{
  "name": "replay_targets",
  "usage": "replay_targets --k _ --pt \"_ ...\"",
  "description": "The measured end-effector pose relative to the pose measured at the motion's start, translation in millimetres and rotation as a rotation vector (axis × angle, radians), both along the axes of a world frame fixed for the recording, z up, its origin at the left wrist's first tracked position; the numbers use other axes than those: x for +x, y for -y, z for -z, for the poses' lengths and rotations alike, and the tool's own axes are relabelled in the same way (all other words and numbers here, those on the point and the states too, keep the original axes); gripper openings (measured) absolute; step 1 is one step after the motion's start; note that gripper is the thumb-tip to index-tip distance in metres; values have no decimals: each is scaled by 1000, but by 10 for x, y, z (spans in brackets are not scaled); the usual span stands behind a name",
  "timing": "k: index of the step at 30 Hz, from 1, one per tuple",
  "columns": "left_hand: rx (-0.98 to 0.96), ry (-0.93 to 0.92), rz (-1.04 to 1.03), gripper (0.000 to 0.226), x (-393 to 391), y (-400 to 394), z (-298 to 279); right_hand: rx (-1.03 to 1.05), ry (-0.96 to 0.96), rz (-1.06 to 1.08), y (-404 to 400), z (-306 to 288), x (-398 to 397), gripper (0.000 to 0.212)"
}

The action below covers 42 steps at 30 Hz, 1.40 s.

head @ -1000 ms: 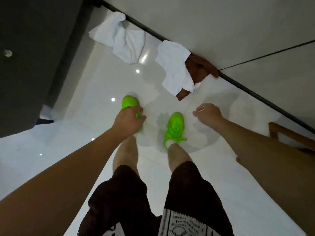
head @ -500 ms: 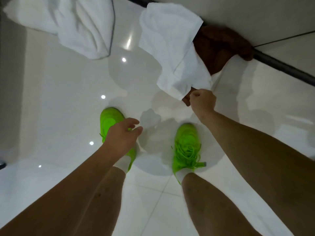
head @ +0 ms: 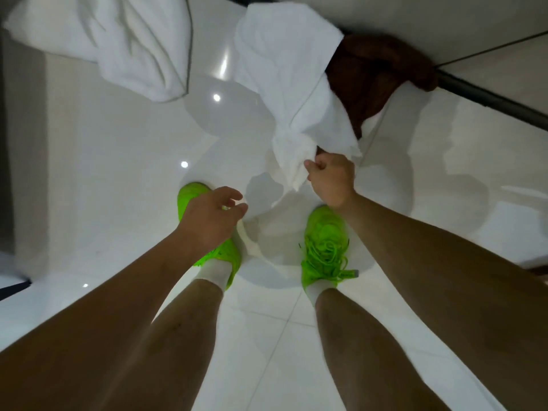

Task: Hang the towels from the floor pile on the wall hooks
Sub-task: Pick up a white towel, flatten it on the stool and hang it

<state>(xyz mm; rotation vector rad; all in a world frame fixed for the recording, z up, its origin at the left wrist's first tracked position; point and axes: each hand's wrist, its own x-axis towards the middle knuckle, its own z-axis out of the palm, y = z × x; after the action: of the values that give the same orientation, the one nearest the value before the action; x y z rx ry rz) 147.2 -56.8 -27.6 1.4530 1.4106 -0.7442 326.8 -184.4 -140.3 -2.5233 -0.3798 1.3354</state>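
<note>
Your right hand [head: 330, 180] is pinching the white towel [head: 292, 84]'s near corner, it runs off toward 12 o'clock over the brown towel [head: 376, 72], left hand [head: 209, 216] hovering loose and empty.

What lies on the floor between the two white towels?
In the head view, only bare glossy floor tile with a light reflection separates the left white towel from the white towel that the right hand grips.
</note>
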Motion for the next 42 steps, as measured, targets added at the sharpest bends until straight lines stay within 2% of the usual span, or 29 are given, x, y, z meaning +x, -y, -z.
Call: replay_targets --k 4,9,15,25,30,35,38,40,42 --pt "-1 50 30 25 204 -6 -592 -25 66 -122 -153 -814 64 48" --pt "64 115 88 24 542 -87 -1607 127 26 8 -324 -2102 229 36" --pt "168 229 114 32 1102 -180 -3240 302 112 -93 -340 -3910 589 41" --pt "431 535 447 48 1937 -110 -5822 584 173 -74 -270 -6760 1424 35" --pt "571 694 701 48 2116 78 -6786 651 281 -109 90 -7723 1400 27" --pt "596 808 919 39 2044 509 -7509 705 445 -94 585 -8580 1136 30" --pt "623 957 919 19 1954 757 -7770 770 545 14 930 -8964 935 36" --pt "619 1064 861 17 1899 943 -7910 859 581 141 1204 -9122 812 31" --pt "555 1169 764 19 1841 1142 -8019 922 608 250 1513 -9217 653 37"
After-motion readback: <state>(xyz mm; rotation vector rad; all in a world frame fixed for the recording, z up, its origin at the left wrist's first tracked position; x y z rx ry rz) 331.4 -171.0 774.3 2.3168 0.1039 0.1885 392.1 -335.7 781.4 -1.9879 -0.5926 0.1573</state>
